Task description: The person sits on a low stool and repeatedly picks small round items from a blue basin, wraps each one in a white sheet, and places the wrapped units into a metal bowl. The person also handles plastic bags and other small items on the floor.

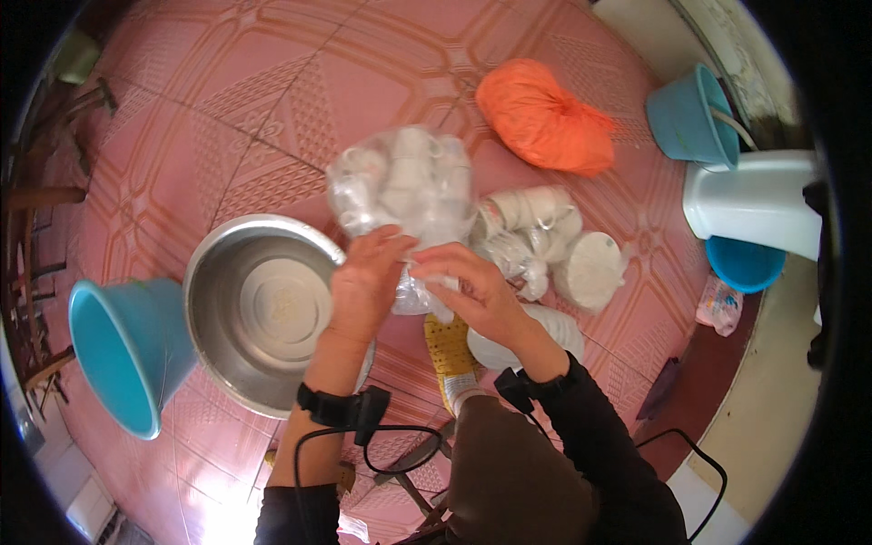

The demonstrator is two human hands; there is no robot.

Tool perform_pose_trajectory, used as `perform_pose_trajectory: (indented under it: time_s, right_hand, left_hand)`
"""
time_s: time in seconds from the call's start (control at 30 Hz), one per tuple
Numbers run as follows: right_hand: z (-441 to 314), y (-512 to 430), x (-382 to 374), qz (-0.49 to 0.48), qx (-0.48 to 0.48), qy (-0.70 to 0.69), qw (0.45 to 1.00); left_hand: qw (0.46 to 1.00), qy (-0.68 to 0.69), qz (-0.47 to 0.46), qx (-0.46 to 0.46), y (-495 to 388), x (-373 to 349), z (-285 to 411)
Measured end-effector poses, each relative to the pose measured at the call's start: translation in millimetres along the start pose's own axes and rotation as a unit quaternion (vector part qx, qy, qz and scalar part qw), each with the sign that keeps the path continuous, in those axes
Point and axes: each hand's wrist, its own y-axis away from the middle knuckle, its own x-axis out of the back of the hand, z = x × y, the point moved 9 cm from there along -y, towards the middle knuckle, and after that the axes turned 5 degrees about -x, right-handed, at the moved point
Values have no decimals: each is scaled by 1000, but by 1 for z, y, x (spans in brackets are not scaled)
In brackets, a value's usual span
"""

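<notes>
In front of me a clear plastic bag (415, 177) full of white cups rests on the pink tiled floor. At its gathered neck, my left hand (364, 283) and my right hand (477, 289) pinch the plastic from opposite sides, slightly blurred. The loose end of the bag hangs between them. To the right lies a second clear bag of white crockery (531, 218), its neck knotted. Beside it are a wrapped round white stack (593, 269) and, partly behind my right forearm, another white stack (545, 334).
A large steel basin (286, 235) stands left, next to a blue bucket (146, 340). An orange tied bag (545, 122) lies beyond. On the far right are a blue bucket (681, 119), a white pedestal fixture (749, 197) and a blue basin (742, 269). My yellow slipper (449, 347) is below my hands.
</notes>
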Motion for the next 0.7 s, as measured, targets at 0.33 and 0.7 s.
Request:
perform_pose_trajectory:
  time_s: [0.33, 0.7]
  right_hand:
    - [37, -13, 2, 95, -21, 36, 995]
    - [44, -5, -12, 150, 5, 81, 985]
  left_hand:
    - [839, 364, 112, 388, 26, -20, -77]
    - [816, 480, 19, 321, 21, -23, -47]
